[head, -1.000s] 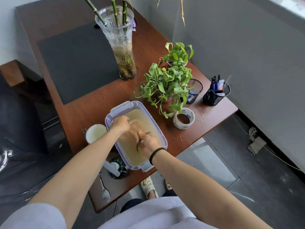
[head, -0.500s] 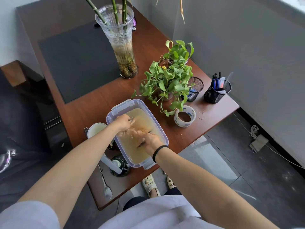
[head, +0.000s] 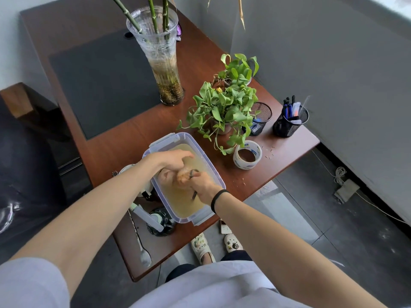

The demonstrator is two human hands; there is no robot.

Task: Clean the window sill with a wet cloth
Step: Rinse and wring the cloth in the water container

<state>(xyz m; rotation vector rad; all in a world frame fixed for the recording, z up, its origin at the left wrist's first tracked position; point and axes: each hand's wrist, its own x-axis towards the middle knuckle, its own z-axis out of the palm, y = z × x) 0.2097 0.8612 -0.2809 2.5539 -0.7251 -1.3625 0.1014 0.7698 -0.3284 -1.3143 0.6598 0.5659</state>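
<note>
A clear plastic tub (head: 163, 138) with clip flaps stands near the front of the brown desk, full of murky yellowish water. Both my hands are in it. My right hand (head: 201, 185), with a ring and a black wristband, grips a bunched wet cloth (head: 181, 175) at the water's surface. My left hand (head: 170, 160) reaches over from the left, fingers curled down onto the same bunch. Most of the cloth is hidden by my fingers and the cloudy water. A pale window sill (head: 398, 5) shows at the top right corner, above the grey wall.
On the desk stand a tall glass vase with bamboo (head: 165, 63), a leafy pot plant (head: 224, 107), a tape roll (head: 246, 154), two mesh pen cups (head: 290, 123), a white mug (head: 127, 170), a dark bottle (head: 160, 221) and a spoon (head: 142, 247). A cable and box (head: 347, 192) lie on the floor.
My left hand has moved from the tub's left edge toward the middle, over my right hand. The cloth bunch has risen to the water's surface.
</note>
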